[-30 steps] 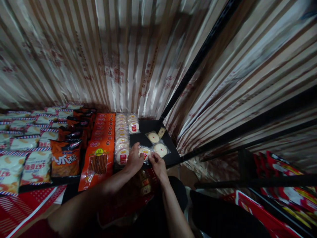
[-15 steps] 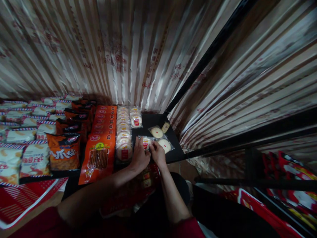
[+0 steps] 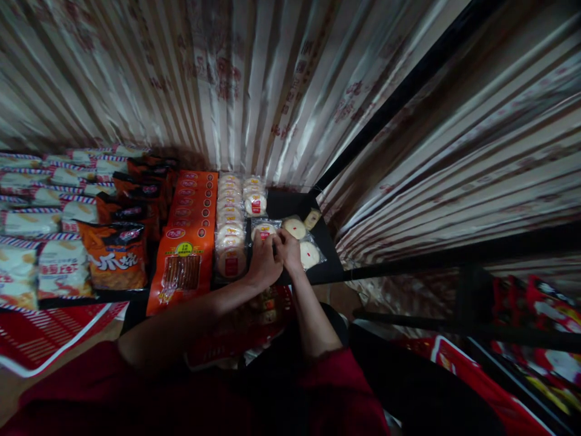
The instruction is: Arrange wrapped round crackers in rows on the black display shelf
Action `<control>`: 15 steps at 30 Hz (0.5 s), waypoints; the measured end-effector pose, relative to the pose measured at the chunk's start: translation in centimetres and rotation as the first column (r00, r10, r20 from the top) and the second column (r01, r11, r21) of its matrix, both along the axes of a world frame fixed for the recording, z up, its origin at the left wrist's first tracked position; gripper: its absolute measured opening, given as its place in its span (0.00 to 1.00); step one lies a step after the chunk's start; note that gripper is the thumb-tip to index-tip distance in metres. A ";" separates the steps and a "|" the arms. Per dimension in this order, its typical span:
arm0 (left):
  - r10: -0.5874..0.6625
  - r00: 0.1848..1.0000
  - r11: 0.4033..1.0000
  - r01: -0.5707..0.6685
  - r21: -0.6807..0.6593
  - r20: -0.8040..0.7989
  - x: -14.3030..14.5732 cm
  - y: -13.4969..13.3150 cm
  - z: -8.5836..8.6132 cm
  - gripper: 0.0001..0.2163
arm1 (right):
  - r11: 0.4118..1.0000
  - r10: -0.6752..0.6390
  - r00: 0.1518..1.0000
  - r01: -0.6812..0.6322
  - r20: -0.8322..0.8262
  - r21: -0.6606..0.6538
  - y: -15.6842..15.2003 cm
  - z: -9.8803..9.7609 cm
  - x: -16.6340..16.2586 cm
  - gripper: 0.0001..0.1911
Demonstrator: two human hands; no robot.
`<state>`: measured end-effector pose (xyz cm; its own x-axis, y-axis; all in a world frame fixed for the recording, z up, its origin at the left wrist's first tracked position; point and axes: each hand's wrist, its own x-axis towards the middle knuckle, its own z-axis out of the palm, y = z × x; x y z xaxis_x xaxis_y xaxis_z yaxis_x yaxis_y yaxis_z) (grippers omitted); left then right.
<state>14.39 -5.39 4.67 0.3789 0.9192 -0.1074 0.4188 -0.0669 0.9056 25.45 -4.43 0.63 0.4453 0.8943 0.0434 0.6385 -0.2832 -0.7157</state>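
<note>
A round white pastry in a clear wrapper with a red label (image 3: 264,229) lies just beyond my fingers on the black shelf. My left hand (image 3: 264,261) has its fingers closed on the near side of this packet. Close against it, my right hand (image 3: 289,249) pinches at the packet's near right corner; its fingertips are partly hidden. Left of my hands runs an overlapping row of similar wrapped pastries (image 3: 231,236), with a shorter row (image 3: 255,203) behind. To the right sit two wrapped pastries with red dots (image 3: 310,255) and a small yellowish packet (image 3: 312,218).
Orange snack packs (image 3: 181,266), an orange chip bag (image 3: 113,257) and white snack bags (image 3: 63,266) fill the shelf's left. A black post (image 3: 358,139) rises at the corner before the curtain (image 3: 254,79). Red baskets (image 3: 49,339) stand below.
My hands have pushed the wrapped pastry farther back and left on the shelf, and more of its face shows. My hands are closer together. The camera view has tilted down slightly.
</note>
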 end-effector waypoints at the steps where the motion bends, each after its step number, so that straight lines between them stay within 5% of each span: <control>1: 0.001 1.000 1.000 -0.001 0.004 0.016 0.1 0.2 -0.3 0.27 | 1.000 -0.003 1.000 0.003 -0.002 -0.004 0.4 -0.1 0.1 0.14; 15: 0.087 0.996 0.996 -0.087 0.000 -0.015 1.0 3.8 -1.4 0.26 | 0.998 0.046 0.999 -0.046 0.007 0.037 5.2 -1.0 0.2 0.13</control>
